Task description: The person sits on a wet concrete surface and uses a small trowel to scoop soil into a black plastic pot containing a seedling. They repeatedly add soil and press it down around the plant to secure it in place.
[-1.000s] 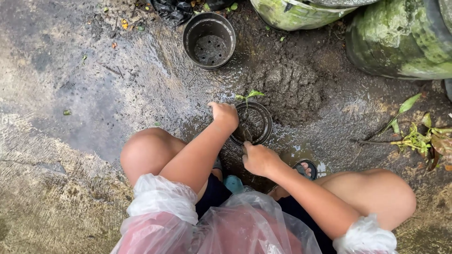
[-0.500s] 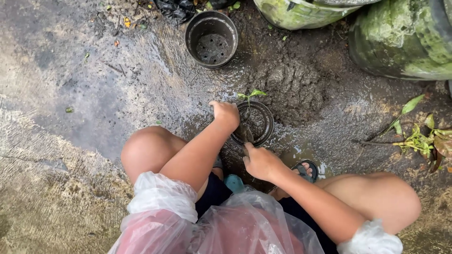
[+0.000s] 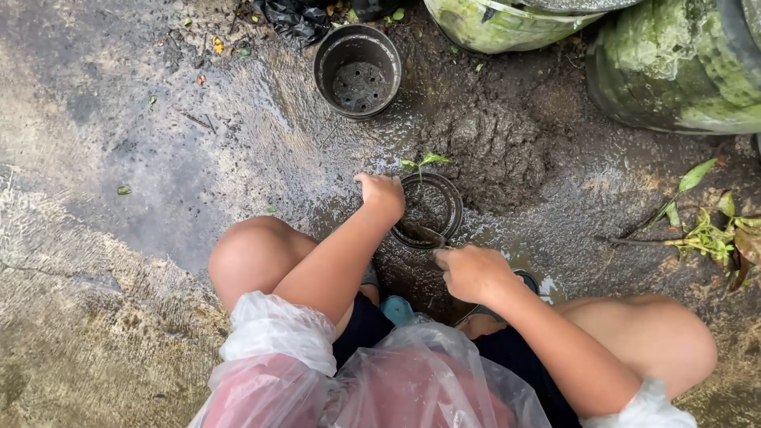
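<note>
A person squats over wet concrete ground [image 3: 119, 158], knees apart, wearing a clear plastic rain cover [image 3: 341, 380]. The left hand [image 3: 382, 194] grips the left rim of a small black plastic pot [image 3: 432, 210], fingers curled down around the edge. The pot stands upright on the ground between the knees, near the middle of the view, and a thin green seedling [image 3: 422, 162] rises from its far side. The right hand [image 3: 469, 272] is closed around a small tool [image 3: 424, 235], whose muddy tip reaches into the near side of the pot; what kind of tool it is cannot be told.

Just beyond the pot lies a heap of dark wet soil [image 3: 491, 147]. Farther off, near the top edge, stands an empty black pot [image 3: 358, 70] with drainage holes in its bottom. Large mossy green containers [image 3: 674, 71] sit at the top right corner. Loose green leaves and stems [image 3: 705, 230] lie at the right edge.
</note>
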